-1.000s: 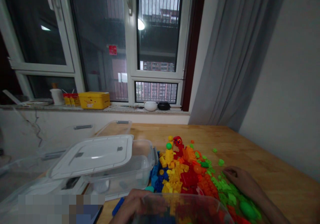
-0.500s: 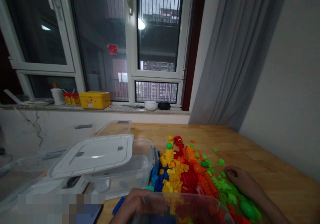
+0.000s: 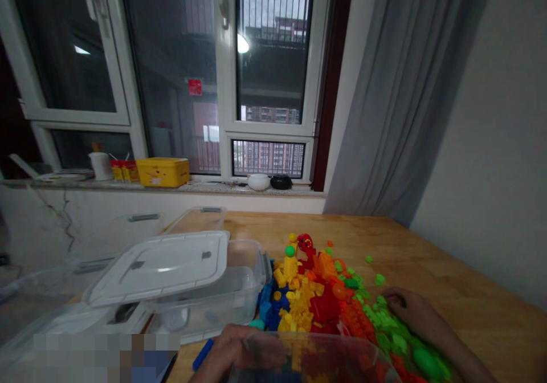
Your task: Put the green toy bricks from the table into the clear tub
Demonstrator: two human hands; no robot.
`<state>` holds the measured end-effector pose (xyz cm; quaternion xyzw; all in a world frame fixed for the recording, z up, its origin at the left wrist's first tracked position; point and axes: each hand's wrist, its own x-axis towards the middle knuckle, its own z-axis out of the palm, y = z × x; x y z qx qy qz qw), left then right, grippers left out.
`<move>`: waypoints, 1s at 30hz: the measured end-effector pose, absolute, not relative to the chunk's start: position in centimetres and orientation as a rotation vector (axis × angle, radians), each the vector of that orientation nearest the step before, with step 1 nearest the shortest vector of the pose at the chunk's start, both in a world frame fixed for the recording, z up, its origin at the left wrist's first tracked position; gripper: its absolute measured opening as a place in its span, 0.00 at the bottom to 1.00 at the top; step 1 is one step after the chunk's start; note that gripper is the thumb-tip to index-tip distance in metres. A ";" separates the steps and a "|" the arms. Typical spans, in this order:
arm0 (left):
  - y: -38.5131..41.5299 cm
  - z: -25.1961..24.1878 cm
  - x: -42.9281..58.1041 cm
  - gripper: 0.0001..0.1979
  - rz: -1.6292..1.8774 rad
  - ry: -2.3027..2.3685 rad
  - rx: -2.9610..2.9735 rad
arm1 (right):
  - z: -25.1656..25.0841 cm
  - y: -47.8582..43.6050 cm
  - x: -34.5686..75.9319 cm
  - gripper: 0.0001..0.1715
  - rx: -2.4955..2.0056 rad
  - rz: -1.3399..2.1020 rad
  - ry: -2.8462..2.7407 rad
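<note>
From the head view, the left hand (image 3: pixel 237 343) sits half-closed behind the wall of a clear plastic tub (image 3: pixel 311 357) of mixed bricks at the bottom edge, with a blue brick (image 3: pixel 203 354) just beside it; whether its grip has the tub cannot be told. The right hand (image 3: pixel 405 309) lies curled against the green end of a colour-sorted heap of plastic building bricks (image 3: pixel 316 297) on the wooden counter (image 3: pixel 465 269), its grip half-closed, any brick inside it hidden. A clear storage box (image 3: pixel 205 292) with a white lid stands just beside the heap's left side.
</note>
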<state>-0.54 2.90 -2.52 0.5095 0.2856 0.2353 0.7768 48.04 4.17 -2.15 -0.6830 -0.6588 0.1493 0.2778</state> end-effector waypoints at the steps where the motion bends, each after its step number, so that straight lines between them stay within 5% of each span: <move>1: 3.0 -2.7 -0.6 0.15 0.495 0.601 1.091 | -2.0 4.1 47.8 0.19 -1.821 0.409 -1.779; 30: 2.8 -2.3 -0.2 0.13 0.525 0.624 1.121 | 2.7 1.0 36.9 0.20 -1.473 0.484 -1.735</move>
